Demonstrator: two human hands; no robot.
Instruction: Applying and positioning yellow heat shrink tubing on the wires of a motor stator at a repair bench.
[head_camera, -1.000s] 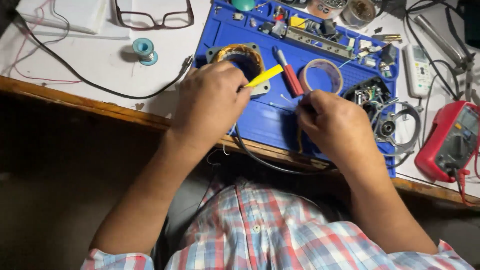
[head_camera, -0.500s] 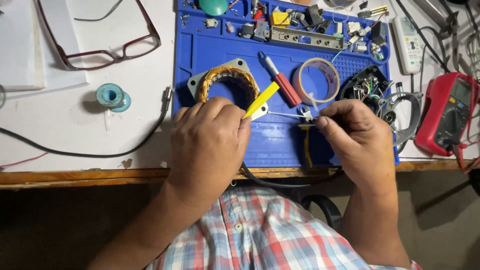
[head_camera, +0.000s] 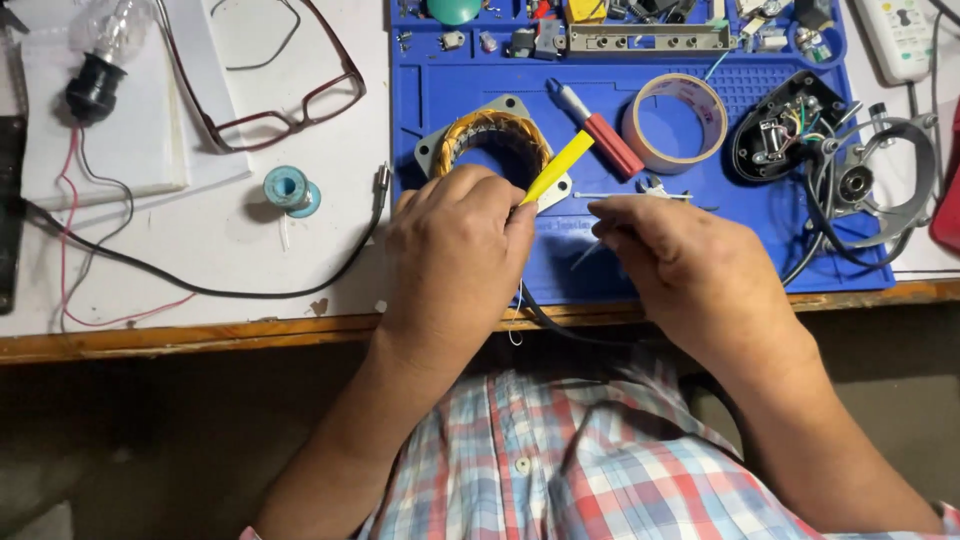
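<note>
My left hand (head_camera: 455, 255) is closed around a yellow-handled tool (head_camera: 557, 167) whose tip points up to the right. It rests just below a motor stator with copper windings (head_camera: 493, 143) on a blue work mat (head_camera: 690, 240). My right hand (head_camera: 680, 265) pinches a thin wire or pin; its fingertips are close to the left hand. A thin metal rod (head_camera: 630, 195) lies just above the right fingers. A black cable runs under both hands over the table edge.
A red-handled screwdriver (head_camera: 600, 132), a tape roll (head_camera: 680, 122) and an opened black device with wires (head_camera: 790, 125) lie on the mat. Glasses (head_camera: 285, 105), a teal solder spool (head_camera: 290, 190), a bulb in a holder (head_camera: 95, 60) and a black lead lie at left.
The view has shifted so the bench sits further right and closer. Both hands have drawn nearer together below the stator; the yellow tool stays in my left hand.
</note>
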